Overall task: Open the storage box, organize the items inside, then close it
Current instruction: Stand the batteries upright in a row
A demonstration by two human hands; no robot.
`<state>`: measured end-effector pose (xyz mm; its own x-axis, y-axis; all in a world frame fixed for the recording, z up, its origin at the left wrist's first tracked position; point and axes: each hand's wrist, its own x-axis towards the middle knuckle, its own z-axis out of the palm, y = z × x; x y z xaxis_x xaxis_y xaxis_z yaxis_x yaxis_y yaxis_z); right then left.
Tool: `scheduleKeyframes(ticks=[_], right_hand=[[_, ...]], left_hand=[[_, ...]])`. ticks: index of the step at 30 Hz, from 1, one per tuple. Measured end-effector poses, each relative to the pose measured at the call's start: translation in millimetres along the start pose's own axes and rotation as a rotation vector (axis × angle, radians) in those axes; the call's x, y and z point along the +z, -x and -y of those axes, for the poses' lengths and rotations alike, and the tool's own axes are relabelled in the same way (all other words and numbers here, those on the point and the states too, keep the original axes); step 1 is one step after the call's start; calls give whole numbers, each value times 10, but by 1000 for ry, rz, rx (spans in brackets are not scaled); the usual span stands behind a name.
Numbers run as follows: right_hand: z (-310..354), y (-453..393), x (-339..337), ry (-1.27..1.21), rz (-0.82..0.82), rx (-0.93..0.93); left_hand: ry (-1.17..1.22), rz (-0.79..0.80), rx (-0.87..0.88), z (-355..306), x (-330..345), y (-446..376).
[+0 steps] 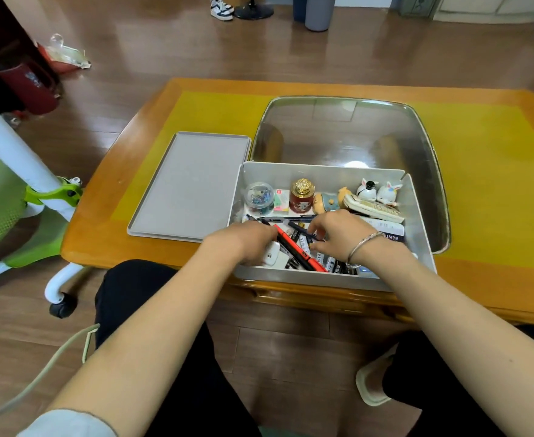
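The white storage box (pixel 329 172) stands uncovered at the near edge of the wooden table (pixel 177 93), its grey lid (pixel 190 184) lying flat to its left. Both my hands are inside the box. My left hand (pixel 246 241) has its fingers curled down among pens beside a red-and-black pen (pixel 300 252) and a white device (pixel 270 255). My right hand (pixel 338 230) pinches at dark pens (pixel 303 236) in the pile. Along the back wall stand a clip jar (pixel 259 195), a small pink-and-green box (pixel 281 201), a gold-capped bottle (pixel 302 197) and small figurines (pixel 379 192).
A glass panel (pixel 347 127) is set into the table behind the box. A green and white chair (pixel 22 190) stands to the left. A cable (pixel 54 361) trails by my left arm. Shoes (pixel 221 7) and a fan base (pixel 253 9) stand on the far floor.
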<state>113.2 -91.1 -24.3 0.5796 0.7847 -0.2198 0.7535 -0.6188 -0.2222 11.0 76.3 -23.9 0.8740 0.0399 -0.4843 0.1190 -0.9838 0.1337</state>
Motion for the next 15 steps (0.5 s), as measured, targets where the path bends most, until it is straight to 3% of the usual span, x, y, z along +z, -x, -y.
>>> scheduleKeyframes(ticks=[3,9,15], right_hand=[[83,-58,84,-22,59,9],[187,-192,205,-6,204,8],[171,-167,194,-104,179,17]], left_hand=[[-1,-34,39,17,-12,4],[217,-179,71,113,-70,146],[295,-382,111,192,-246,240]])
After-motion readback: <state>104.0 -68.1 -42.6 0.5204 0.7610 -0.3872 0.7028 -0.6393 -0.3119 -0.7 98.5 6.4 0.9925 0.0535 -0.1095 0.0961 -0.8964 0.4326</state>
